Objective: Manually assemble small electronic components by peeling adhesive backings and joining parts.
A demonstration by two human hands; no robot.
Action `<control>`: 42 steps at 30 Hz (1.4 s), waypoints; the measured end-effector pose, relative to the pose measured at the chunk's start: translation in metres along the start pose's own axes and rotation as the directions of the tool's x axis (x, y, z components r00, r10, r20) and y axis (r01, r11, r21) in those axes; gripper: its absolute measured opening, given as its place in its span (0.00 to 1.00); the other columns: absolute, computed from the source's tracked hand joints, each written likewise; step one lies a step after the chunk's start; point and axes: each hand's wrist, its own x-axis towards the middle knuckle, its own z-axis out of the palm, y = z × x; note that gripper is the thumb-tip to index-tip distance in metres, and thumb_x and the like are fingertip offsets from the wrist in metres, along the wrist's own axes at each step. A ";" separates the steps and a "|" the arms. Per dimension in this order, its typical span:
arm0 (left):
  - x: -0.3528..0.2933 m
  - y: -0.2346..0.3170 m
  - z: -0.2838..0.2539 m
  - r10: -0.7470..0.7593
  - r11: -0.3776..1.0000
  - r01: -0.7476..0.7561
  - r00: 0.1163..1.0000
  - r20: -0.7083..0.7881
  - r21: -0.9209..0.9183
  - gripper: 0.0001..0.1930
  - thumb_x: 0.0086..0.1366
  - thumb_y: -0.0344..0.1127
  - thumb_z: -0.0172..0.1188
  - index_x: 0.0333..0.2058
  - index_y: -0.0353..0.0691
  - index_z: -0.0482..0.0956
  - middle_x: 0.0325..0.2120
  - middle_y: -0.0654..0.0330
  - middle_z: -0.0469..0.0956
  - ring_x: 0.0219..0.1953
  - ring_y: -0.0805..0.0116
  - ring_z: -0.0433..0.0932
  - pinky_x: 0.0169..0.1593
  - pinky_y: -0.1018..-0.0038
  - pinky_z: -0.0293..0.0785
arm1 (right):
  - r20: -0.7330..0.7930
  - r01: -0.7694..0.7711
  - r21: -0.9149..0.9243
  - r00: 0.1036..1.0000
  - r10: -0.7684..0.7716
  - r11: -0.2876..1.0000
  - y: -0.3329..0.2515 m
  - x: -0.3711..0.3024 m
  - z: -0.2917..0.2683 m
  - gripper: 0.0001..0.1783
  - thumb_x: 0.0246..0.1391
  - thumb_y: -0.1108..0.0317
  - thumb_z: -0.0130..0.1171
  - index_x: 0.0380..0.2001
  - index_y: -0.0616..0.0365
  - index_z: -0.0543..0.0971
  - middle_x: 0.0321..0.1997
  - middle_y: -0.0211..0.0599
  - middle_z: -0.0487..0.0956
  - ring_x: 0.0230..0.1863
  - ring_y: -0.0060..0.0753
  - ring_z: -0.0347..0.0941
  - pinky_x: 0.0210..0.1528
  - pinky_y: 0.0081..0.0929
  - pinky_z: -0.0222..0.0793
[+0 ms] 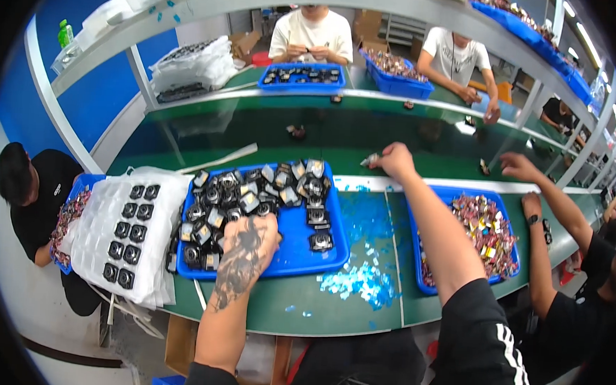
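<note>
My left hand (pixel 251 240), tattooed, is closed over the near side of a blue tray (pixel 287 258). Its fingertips point away and down, so whatever they hold is hidden. Around it lie many small black camera-like modules (pixel 250 203) with round lenses or pale square faces, heaped to the left and lined up along the tray's right side. My right hand (pixel 396 162) is stretched forward to the conveyor's near edge. Its fingers pinch a small silver-and-dark part (pixel 371 161).
Small blue film pieces (pixel 362 284) litter the table between the trays. A second blue tray (pixel 425 282) holds reddish wired parts. White moulded trays (pixel 101 227) with black modules are stacked at left. A green conveyor belt (pixel 241 137) runs behind; co-workers sit opposite and at both sides.
</note>
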 end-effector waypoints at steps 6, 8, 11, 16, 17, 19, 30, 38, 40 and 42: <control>0.009 0.005 0.010 0.250 0.950 -0.222 0.962 -0.112 0.218 0.34 0.43 0.40 0.74 0.48 0.37 0.69 0.27 0.55 0.79 0.33 0.52 0.79 0.36 0.61 0.75 | -0.125 0.046 -0.119 0.990 -0.061 0.992 0.012 0.004 -0.025 0.22 0.35 0.60 0.74 0.32 0.59 0.78 0.35 0.43 0.80 0.39 0.40 0.78 0.42 0.32 0.72; 0.015 0.015 0.001 0.148 0.979 -0.139 0.988 -0.049 0.146 0.34 0.45 0.39 0.73 0.49 0.37 0.66 0.31 0.52 0.79 0.36 0.49 0.79 0.39 0.59 0.75 | -0.124 0.142 -0.034 0.982 -0.145 0.989 0.015 0.009 -0.049 0.18 0.40 0.59 0.69 0.33 0.58 0.79 0.37 0.46 0.81 0.43 0.46 0.78 0.47 0.36 0.73; 0.019 0.016 0.008 0.096 0.984 -0.091 0.995 -0.026 0.154 0.26 0.52 0.32 0.65 0.49 0.40 0.65 0.35 0.51 0.79 0.37 0.47 0.79 0.40 0.56 0.75 | -0.052 0.239 -0.026 0.969 -0.240 0.971 0.003 -0.020 -0.085 0.11 0.46 0.63 0.65 0.30 0.59 0.82 0.29 0.43 0.81 0.35 0.41 0.80 0.40 0.33 0.74; 0.018 0.023 0.029 0.270 0.940 -0.213 0.942 -0.200 0.267 0.06 0.61 0.32 0.57 0.34 0.39 0.72 0.29 0.51 0.77 0.34 0.48 0.78 0.36 0.56 0.74 | 0.121 0.430 -0.235 0.903 -0.412 0.872 0.009 -0.078 -0.137 0.08 0.46 0.66 0.63 0.28 0.61 0.81 0.25 0.44 0.80 0.28 0.40 0.79 0.34 0.32 0.73; 0.024 0.036 0.024 0.229 0.968 -0.200 0.949 -0.216 0.148 0.06 0.61 0.33 0.57 0.34 0.38 0.72 0.28 0.51 0.77 0.33 0.48 0.78 0.35 0.57 0.74 | 0.158 0.447 -0.248 0.894 -0.419 0.860 0.019 -0.087 -0.142 0.08 0.47 0.68 0.63 0.27 0.63 0.80 0.20 0.41 0.77 0.24 0.34 0.75 0.29 0.30 0.69; 0.036 0.056 0.012 0.126 0.983 -0.149 0.974 -0.188 -0.112 0.07 0.60 0.33 0.59 0.34 0.37 0.74 0.29 0.51 0.78 0.31 0.48 0.78 0.35 0.59 0.74 | 0.256 0.449 -0.258 0.886 -0.388 0.855 0.026 -0.105 -0.152 0.08 0.46 0.68 0.63 0.26 0.63 0.80 0.20 0.41 0.78 0.24 0.36 0.75 0.29 0.31 0.69; 0.033 0.089 0.021 0.170 0.185 0.211 0.955 0.242 -0.960 0.08 0.68 0.30 0.52 0.43 0.35 0.72 0.36 0.58 0.79 0.25 0.81 0.74 0.30 0.81 0.74 | 0.381 0.559 -0.403 0.822 -0.422 0.725 0.046 -0.147 -0.153 0.05 0.46 0.69 0.63 0.25 0.58 0.80 0.31 0.41 0.77 0.38 0.45 0.74 0.44 0.39 0.69; 0.024 0.096 0.024 0.132 0.531 -0.203 0.979 -0.156 -0.823 0.19 0.61 0.24 0.58 0.52 0.41 0.74 0.39 0.62 0.73 0.36 0.75 0.74 0.39 0.79 0.74 | 0.212 -0.106 0.774 0.972 -0.097 0.625 0.024 -0.190 -0.147 0.05 0.58 0.69 0.57 0.34 0.59 0.77 0.28 0.26 0.77 0.28 0.14 0.70 0.29 0.14 0.63; 0.023 0.101 0.025 0.225 0.548 -0.354 0.935 -0.274 -0.758 0.17 0.57 0.23 0.61 0.47 0.41 0.79 0.40 0.61 0.72 0.37 0.73 0.74 0.39 0.80 0.74 | 0.352 -0.269 0.843 0.931 -0.098 0.466 0.016 -0.212 -0.137 0.05 0.57 0.69 0.57 0.34 0.59 0.77 0.29 0.26 0.77 0.27 0.14 0.70 0.29 0.13 0.63; 0.017 0.105 0.020 0.253 0.608 -0.424 0.905 -0.342 -0.671 0.20 0.51 0.27 0.69 0.45 0.43 0.82 0.39 0.59 0.73 0.39 0.70 0.74 0.39 0.76 0.73 | 0.400 -0.289 0.821 0.906 -0.136 0.492 0.001 -0.234 -0.121 0.05 0.57 0.69 0.57 0.34 0.59 0.77 0.30 0.27 0.78 0.27 0.14 0.70 0.28 0.13 0.63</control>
